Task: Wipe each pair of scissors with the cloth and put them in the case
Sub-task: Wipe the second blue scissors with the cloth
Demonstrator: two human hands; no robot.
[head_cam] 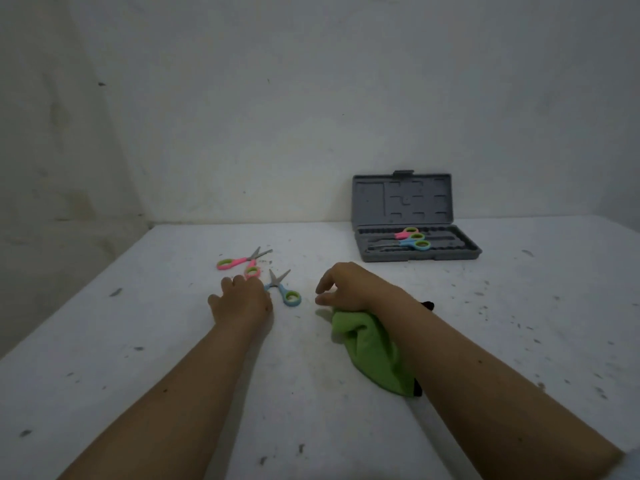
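Single head view, looking forward and down over table (346, 427) toward wall (311, 98).

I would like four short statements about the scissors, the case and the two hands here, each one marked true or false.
1. The grey case stands open. True.
2. The case is empty. False: a pink pair and a blue pair lie inside.
3. The green cloth is under the left hand. False: it lies under the right hand.
4. Two pairs remain on the table, pink scissors and blue scissors. True.
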